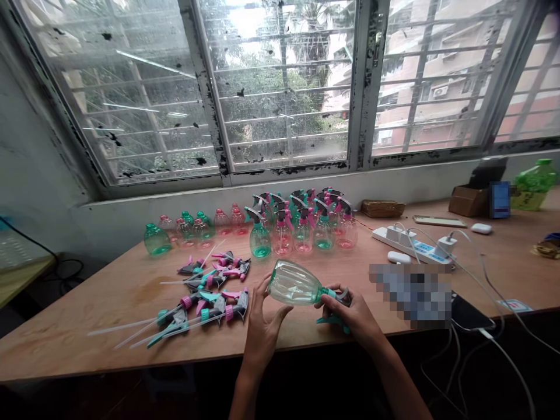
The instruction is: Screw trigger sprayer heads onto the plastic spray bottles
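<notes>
A clear green spray bottle lies tilted on its side in the air, above the table's front edge. My right hand is closed around the teal collar and grey spray head at its neck; a teal trigger sticks out below the fingers. At the bottle's base, my left hand supports it with the fingers behind and the thumb apart below. To the left lie several loose trigger heads in pink, teal and grey, with thin clear tubes. Behind stand several spray bottles with heads on, green and pink.
Several headless bottles stand at the back left of the wooden table. On the right are a white power strip with cables, a dark phone, a brown case and a cardboard box. Windows rise behind.
</notes>
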`<move>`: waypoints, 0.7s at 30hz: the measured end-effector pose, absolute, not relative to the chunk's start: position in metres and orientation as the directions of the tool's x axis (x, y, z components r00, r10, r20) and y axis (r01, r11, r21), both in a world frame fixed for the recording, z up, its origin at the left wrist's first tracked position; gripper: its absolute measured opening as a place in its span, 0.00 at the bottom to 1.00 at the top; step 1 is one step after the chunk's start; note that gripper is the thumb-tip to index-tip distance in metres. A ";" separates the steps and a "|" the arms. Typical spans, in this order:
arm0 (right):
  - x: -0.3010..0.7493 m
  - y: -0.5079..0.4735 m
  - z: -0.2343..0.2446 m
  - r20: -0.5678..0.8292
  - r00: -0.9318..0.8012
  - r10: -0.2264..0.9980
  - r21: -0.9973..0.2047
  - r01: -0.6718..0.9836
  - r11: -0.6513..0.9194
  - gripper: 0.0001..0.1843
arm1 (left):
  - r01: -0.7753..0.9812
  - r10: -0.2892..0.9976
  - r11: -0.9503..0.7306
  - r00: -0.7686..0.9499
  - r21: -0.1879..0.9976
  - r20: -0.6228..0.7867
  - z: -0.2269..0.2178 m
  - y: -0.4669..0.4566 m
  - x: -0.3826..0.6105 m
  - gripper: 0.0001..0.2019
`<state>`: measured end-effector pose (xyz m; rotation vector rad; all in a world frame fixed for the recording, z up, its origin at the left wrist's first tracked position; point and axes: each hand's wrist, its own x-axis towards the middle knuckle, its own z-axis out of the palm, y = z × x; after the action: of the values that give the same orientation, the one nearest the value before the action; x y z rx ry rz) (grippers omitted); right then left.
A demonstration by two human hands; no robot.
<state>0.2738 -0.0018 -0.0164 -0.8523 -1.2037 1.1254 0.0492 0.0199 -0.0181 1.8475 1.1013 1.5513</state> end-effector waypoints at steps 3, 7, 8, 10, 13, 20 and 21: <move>0.274 -0.001 -0.016 0.271 -0.022 0.962 -0.945 -0.197 0.262 0.21 | 0.235 0.813 -0.573 0.043 0.785 0.580 -0.020 0.020 0.049 0.34; 0.274 0.000 -0.017 0.272 -0.007 0.962 -0.945 -0.189 0.266 0.21 | 0.145 0.827 -0.558 0.020 0.817 0.562 -0.022 0.021 0.050 0.31; 0.274 0.000 -0.018 0.274 -0.007 0.962 -0.943 -0.196 0.268 0.21 | 0.130 0.833 -0.550 0.014 0.825 0.553 -0.022 0.022 0.050 0.30; 0.275 0.001 -0.020 0.277 -0.013 0.961 -0.938 -0.222 0.268 0.21 | 0.135 0.842 -0.536 0.024 0.833 0.538 -0.022 0.021 0.050 0.29; 0.276 0.003 -0.023 0.268 -0.007 0.963 -0.931 -0.260 0.257 0.22 | 0.215 0.838 -0.540 0.045 0.813 0.545 -0.021 0.020 0.050 0.28; 0.276 0.003 -0.025 0.275 -0.030 0.961 -0.932 -0.253 0.259 0.21 | 0.277 0.844 -0.516 0.006 0.810 0.536 -0.016 0.018 0.051 0.33; 0.276 0.003 -0.025 0.277 -0.036 0.960 -0.934 -0.244 0.260 0.20 | 0.273 0.853 -0.503 0.003 0.820 0.523 -0.015 0.018 0.051 0.33</move>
<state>0.2764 0.0031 -0.0250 -0.8012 -1.1986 1.1587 0.0514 0.0176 -0.0149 1.7889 1.1568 1.5261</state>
